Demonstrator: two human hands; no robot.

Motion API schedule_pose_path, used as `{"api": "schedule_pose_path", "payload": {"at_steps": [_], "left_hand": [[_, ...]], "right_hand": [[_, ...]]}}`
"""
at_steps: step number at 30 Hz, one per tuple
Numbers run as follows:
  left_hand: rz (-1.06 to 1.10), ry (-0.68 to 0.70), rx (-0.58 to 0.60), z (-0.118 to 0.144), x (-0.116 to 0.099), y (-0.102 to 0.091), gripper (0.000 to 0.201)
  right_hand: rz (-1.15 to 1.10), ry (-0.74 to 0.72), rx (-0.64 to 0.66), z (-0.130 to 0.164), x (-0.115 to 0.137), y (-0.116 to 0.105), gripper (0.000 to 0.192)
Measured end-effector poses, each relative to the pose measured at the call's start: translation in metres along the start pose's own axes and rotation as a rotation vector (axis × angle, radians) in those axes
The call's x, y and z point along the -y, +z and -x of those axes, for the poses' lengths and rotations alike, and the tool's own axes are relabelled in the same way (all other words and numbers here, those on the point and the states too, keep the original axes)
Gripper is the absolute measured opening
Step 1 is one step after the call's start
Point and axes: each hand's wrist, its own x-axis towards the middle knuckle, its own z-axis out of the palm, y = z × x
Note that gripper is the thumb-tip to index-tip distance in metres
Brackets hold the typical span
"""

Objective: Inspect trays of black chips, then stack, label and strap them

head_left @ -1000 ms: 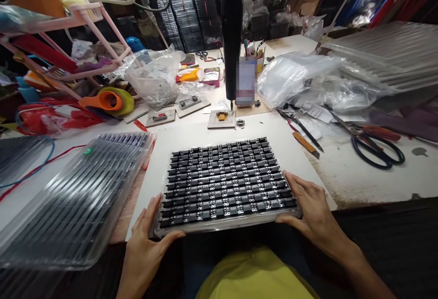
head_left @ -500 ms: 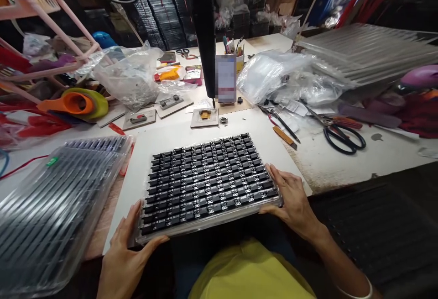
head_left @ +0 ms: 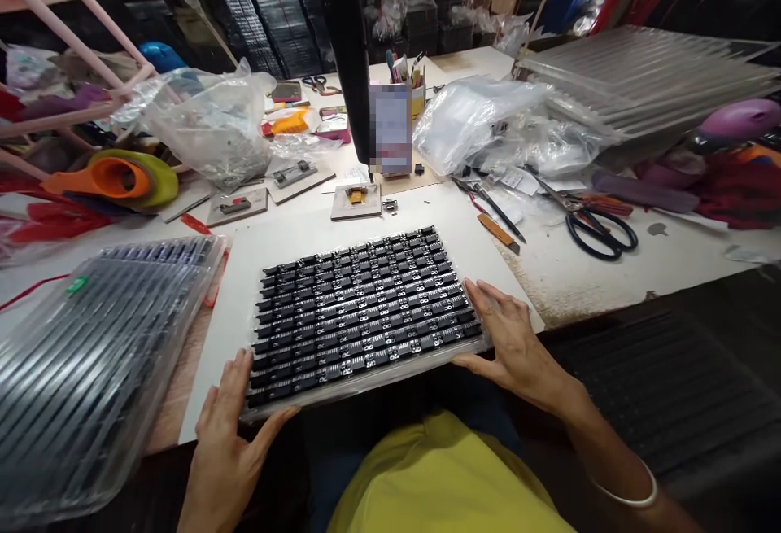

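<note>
The left hand (head_left: 223, 443) and right hand (head_left: 509, 346) grip the tray (head_left: 363, 313) of small black parts by its near corners at the table's (head_left: 610, 289) edge, so a tilt could spill them.

A cluttered white desk (head_left: 610, 273) fills the view; a pink rack (head_left: 79, 53) stands at ten o'clock, dark stacked trays (head_left: 256, 4) at twelve.

Clear plastic tray (head_left: 366, 382) packed with rows of small black electronic parts (head_left: 359, 305), lying flat at counter's near edge, near side overhanging, slightly skewed.
</note>
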Motion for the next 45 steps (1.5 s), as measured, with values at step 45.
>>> {"api": "schedule_pose_path", "payload": {"at_steps": [45], "left_hand": [[-0.015, -0.001, -0.205, 0.017, -0.009, 0.008, 0.071]], "right_hand": [[0.05, 0.004, -0.055, 0.007, -0.012, 0.019, 0.078]]}}
